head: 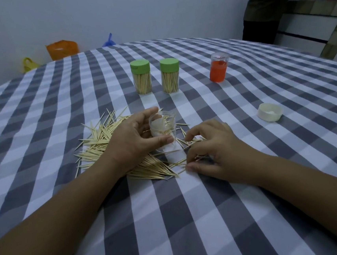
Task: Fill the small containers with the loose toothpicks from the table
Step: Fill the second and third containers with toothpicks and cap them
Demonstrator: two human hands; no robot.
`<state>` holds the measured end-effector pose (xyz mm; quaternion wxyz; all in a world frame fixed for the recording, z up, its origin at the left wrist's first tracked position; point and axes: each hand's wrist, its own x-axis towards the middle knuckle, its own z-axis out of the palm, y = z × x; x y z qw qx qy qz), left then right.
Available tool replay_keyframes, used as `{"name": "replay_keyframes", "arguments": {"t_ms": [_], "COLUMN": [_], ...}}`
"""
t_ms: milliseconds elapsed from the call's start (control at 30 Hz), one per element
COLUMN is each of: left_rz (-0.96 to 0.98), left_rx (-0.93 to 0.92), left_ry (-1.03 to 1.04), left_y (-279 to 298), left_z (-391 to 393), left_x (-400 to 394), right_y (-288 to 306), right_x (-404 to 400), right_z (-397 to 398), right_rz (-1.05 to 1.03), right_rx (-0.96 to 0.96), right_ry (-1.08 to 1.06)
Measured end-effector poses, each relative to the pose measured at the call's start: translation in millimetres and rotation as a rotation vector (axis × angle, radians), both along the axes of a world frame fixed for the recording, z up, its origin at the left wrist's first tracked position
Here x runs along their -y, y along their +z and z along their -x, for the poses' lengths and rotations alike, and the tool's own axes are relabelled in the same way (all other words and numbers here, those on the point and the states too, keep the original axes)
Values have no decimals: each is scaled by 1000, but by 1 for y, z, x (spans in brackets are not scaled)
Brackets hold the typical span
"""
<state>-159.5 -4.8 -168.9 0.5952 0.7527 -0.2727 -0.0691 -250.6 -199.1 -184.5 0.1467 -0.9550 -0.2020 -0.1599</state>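
Left hand (132, 140) grips clear plastic toothpick container (164, 131), mouth tilted toward 1 o'clock; right hand (213, 154) pinches loose wooden toothpicks (146, 167) at its 4 o'clock, nearer the pile.

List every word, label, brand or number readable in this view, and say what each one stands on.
None can be read.
Green-lidded containers: no label shows.
Orange container: no print shows.
White lid: plain.
Clear container gripped by the left hand: no label.
Orange bag behind the table: too blurred to tell.
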Motion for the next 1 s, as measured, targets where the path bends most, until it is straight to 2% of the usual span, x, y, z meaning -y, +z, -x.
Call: {"name": "replay_keyframes", "arguments": {"t_ms": [167,300,400,533,667,767,833,900,1000], "left_rz": [-17,-14,-20,-13,-9,-2,-3,5,12], "left_rx": [17,9,15,9,10,2,1,-1,-8], "left_ry": [10,13,10,12,10,13,9,7,7], "left_y": [0,1,2,2,2,0,-1,-1,-1], "left_z": [1,1,2,3,3,1,1,0,0], "left_x": [-1,-1,0,0,0,0,0,0,0], "right_y": [-2,1,2,-2,0,16,31,39,40], "right_x": [9,17,13,0,6,19,29,40,47], "right_z": [-4,-8,-6,-9,-11,-10,-7,-5,-4], "right_rz": [16,-29,-45,65,49,-2,-101,-196,-147], "right_rx": [110,56,26,52,103,-97,-287,-398,-567], "right_ry": [-102,-214,-182,-115,-223,-279,-316,-396,-500]}}
